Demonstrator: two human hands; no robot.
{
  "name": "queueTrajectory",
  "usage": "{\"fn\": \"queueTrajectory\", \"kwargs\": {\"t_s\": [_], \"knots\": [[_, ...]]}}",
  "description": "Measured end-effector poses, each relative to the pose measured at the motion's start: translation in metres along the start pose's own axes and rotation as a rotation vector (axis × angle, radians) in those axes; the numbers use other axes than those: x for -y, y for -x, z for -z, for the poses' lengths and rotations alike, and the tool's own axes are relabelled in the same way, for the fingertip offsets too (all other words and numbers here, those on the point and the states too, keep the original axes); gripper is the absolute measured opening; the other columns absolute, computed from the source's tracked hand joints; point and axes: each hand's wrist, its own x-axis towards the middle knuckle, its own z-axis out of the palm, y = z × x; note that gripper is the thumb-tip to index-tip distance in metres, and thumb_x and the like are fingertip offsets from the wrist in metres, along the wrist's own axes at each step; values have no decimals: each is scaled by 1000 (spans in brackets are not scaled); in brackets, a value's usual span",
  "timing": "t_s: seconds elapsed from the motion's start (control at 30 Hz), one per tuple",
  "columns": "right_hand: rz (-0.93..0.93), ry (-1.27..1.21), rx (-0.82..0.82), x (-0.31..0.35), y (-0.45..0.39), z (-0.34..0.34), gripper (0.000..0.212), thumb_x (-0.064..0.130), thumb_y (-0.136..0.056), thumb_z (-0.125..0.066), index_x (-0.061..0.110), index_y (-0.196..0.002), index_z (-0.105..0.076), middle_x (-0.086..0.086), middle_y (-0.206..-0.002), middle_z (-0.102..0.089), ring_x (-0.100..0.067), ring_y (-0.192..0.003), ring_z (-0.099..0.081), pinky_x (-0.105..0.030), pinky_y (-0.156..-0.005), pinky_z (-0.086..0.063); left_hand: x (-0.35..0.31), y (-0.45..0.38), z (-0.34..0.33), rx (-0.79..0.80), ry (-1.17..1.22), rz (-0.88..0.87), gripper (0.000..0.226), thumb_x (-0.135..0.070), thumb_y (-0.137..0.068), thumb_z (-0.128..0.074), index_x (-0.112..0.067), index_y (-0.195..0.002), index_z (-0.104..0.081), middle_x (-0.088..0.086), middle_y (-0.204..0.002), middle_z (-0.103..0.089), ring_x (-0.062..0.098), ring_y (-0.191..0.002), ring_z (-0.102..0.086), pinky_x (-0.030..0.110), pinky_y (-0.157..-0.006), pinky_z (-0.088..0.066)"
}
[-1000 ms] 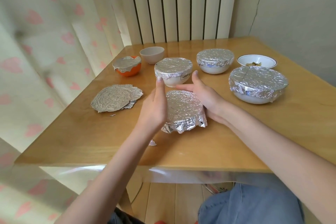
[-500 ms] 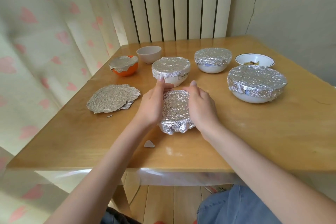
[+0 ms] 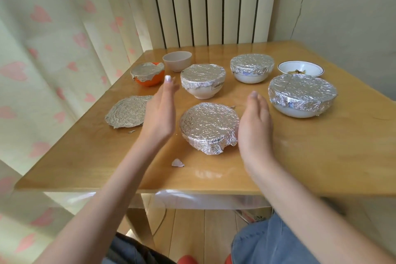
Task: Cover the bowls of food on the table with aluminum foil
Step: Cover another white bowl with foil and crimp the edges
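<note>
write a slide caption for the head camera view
Both open hands, left and right, flank a freshly foil-wrapped bowl on the wooden table.

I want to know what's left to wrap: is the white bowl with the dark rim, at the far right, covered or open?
Open. The white bowl has no foil over it, and some food shows inside.

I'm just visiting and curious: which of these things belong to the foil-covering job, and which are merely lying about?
Part of the job:
foil-covered bowls
uncovered white bowl holding food
loose foil sheet
left hand, right hand

Lying about:
empty beige cup
torn scrap
curtain
</note>
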Motion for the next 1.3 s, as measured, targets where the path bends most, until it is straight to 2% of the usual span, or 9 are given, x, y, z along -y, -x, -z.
{"fn": "queueTrajectory", "kwargs": {"t_s": [0.1, 0.23, 0.43, 0.6, 0.87, 0.97, 1.03, 1.2, 1.3], "knots": [[-78, -127, -11, -3, 27, -19, 45, 36, -102, -31, 22, -145, -33, 1, -149, -37, -16, -135, -34, -32, -111, -26, 4, -15, -9, 280, 159, -27, 72, -59, -93, -16, -14, -135, -54, -3, -136, -58, -3, -124, -51, 32, -116, -31], [-86, -142, -120, -5, 28, -40, 43, 30, -102, -32, 17, -143, -37, -2, -146, -42, -15, -131, -38, -17, -96, -25, 10, -18, -26, 473, 196, 35, 73, -68, -85, -23, -19, -115, -67, 4, -123, -67, 10, -119, -60, 37, -112, -36], [-85, -95, -219, -7, 12, -42, 36, 24, -102, -34, 7, -124, -57, -9, -125, -60, -23, -115, -52, -18, -83, -32, 12, -9, -31, 236, 135, 173, 71, -77, -83, -15, -37, -91, -73, -6, -112, -71, 13, -113, -61, 42, -109, -38], [-231, -101, 75, -12, -14, -39, 55, 61, -89, -28, 25, -83, -70, 1, -96, -71, -23, -95, -65, -39, -92, -50, -4, 21, -43, -214, 134, 298, 63, -51, -104, -17, -18, -111, -70, 6, -121, -65, 24, -115, -54, 37, -105, -37], [-360, -267, 327, -9, -22, -16, 63, 62, -96, -19, 17, -115, -58, -9, -118, -64, -21, -109, -60, -39, -100, -45, 1, 22, -30, -115, 116, 284, 73, -62, -98, -9, -16, -137, -51, 6, -140, -54, 22, -131, -46, 41, -113, -31], [-327, -230, 53, -11, -14, 0, 58, 53, -100, -20, 15, -128, -53, 1, -130, -56, -10, -108, -50, -25, -96, -34, 9, 5, -6, -112, 240, 202, 74, -69, -91, -14, -20, -128, -55, 2, -125, -61, 15, -120, -53, 37, -108, -36], [-297, -254, -104, -11, 0, -1, 46, 41, -102, -25, 16, -131, -52, 10, -116, -51, -6, -102, -43, -22, -90, -30, 12, -11, -1, -6, 288, 159, 78, -65, -94, -13, -13, -130, -58, 1, -128, -62, 10, -119, -55, 27, -104, -38], [-290, -372, -180, -7, 30, -50, 28, 37, -98, -36, 25, -108, -60, 4, -113, -62, -20, -106, -56, -37, -100, -42, 2, -19, -14, 443, 397, 235, 74, -50, -101, -11, 0, -134, -53, 13, -132, -60, 20, -120, -59, 27, -99, -46], [-248, -337, -265, -9, 19, -60, 38, 45, -88, -34, 26, -95, -66, 7, -95, -67, -22, -96, -60, -35, -90, -47, 4, -15, -20, 385, 475, 332, 75, -55, -99, -19, 2, -123, -60, 19, -114, -67, 24, -97, -67, 29, -85, -54]]}}
